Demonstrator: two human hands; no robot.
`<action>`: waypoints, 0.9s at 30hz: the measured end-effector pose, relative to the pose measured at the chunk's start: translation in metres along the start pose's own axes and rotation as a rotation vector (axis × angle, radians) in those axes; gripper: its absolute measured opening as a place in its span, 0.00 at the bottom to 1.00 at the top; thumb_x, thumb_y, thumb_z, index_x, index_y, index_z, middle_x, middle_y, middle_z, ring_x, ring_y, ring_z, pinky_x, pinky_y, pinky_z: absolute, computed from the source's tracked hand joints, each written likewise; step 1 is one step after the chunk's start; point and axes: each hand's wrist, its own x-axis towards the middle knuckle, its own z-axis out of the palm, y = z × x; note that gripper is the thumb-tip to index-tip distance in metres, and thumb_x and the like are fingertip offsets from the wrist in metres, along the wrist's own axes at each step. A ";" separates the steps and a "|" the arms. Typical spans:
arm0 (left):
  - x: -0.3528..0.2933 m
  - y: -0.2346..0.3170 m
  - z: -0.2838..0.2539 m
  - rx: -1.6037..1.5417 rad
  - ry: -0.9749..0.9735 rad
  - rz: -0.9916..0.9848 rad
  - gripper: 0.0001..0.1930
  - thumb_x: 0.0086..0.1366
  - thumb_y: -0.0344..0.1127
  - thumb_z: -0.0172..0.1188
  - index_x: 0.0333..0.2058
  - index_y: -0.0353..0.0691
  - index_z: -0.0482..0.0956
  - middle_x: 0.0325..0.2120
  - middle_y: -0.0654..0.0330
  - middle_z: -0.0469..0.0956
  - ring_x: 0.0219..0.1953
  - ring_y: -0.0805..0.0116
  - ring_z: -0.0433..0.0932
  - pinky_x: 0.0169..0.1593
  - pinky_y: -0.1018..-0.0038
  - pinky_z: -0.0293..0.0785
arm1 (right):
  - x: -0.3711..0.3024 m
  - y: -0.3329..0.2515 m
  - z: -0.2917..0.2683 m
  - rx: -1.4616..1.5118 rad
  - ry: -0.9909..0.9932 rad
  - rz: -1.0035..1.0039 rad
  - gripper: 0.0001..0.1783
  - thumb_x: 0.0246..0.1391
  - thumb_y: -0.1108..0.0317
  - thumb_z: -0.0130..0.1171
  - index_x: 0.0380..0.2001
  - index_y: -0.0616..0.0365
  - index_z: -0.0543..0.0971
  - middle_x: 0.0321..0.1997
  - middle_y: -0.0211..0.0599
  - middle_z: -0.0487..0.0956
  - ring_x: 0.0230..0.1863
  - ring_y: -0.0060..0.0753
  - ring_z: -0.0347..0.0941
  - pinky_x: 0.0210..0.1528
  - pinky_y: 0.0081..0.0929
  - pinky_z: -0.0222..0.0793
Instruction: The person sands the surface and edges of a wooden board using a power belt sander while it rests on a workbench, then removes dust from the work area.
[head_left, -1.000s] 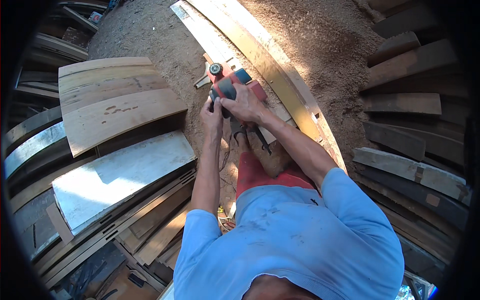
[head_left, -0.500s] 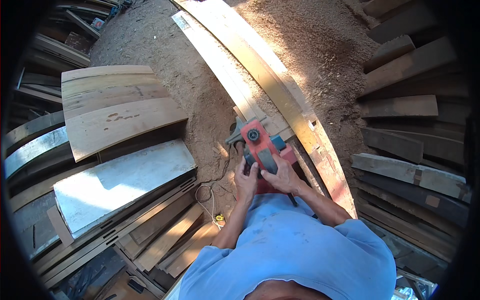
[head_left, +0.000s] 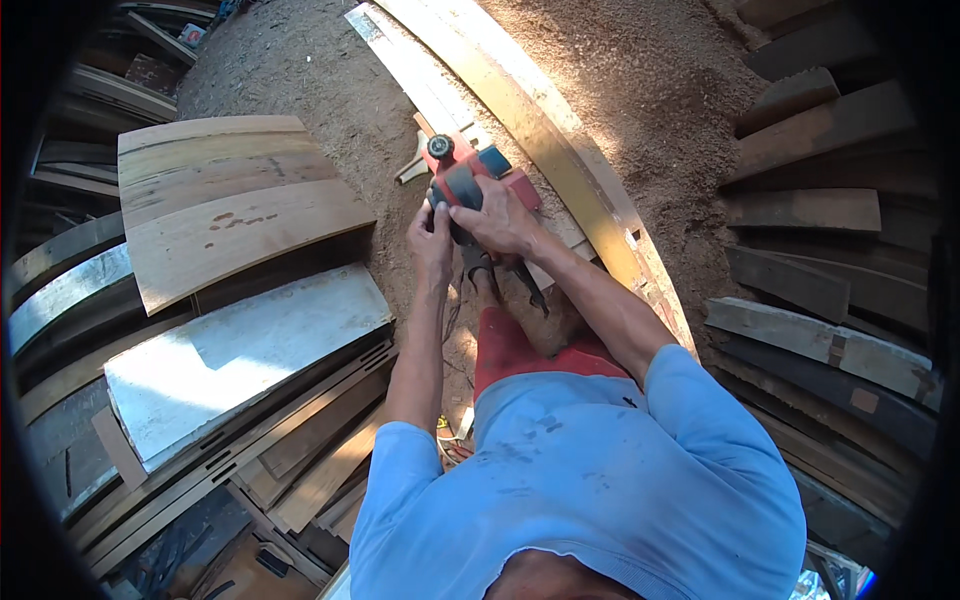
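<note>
A red and black electric planer with a round black front knob sits over a narrow pale board ahead of me. My right hand is closed around its rear handle. At the planer's left side, my left hand grips the body, its thumb close to my right hand's thumb. The fingers' undersides are hidden. Wood shavings lie along the board beyond the tool. A black cord end hangs behind the planer, near my knee.
A long yellowish beam runs beside the board on the right. Wide planks and a white-topped slab are stacked at left. More timber lines the right side. Sawdust covers the ground. A yellow tape measure shows by my shirt.
Both hands have pushed the planer forward and slightly left along the board. My arms are more stretched out, and my red shorts and a leg now show below the tool.
</note>
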 end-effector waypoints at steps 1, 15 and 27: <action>0.019 0.003 -0.011 -0.051 -0.016 0.007 0.16 0.79 0.39 0.55 0.54 0.33 0.82 0.40 0.64 0.83 0.40 0.79 0.78 0.47 0.75 0.76 | 0.017 -0.009 0.002 0.041 -0.002 -0.024 0.28 0.56 0.53 0.66 0.48 0.68 0.76 0.36 0.54 0.83 0.41 0.47 0.84 0.45 0.43 0.78; -0.138 -0.043 0.006 0.242 0.071 -0.056 0.32 0.70 0.41 0.68 0.64 0.24 0.71 0.54 0.49 0.78 0.55 0.62 0.80 0.58 0.69 0.77 | -0.132 0.005 -0.030 0.122 -0.108 0.174 0.23 0.52 0.58 0.67 0.42 0.68 0.76 0.38 0.63 0.82 0.43 0.63 0.82 0.46 0.50 0.77; -0.127 -0.050 0.003 0.211 0.044 -0.128 0.33 0.68 0.41 0.71 0.65 0.29 0.73 0.48 0.54 0.80 0.52 0.65 0.81 0.55 0.70 0.78 | -0.127 0.013 -0.020 0.125 -0.125 0.160 0.20 0.53 0.61 0.69 0.39 0.66 0.74 0.32 0.57 0.80 0.36 0.55 0.82 0.40 0.46 0.75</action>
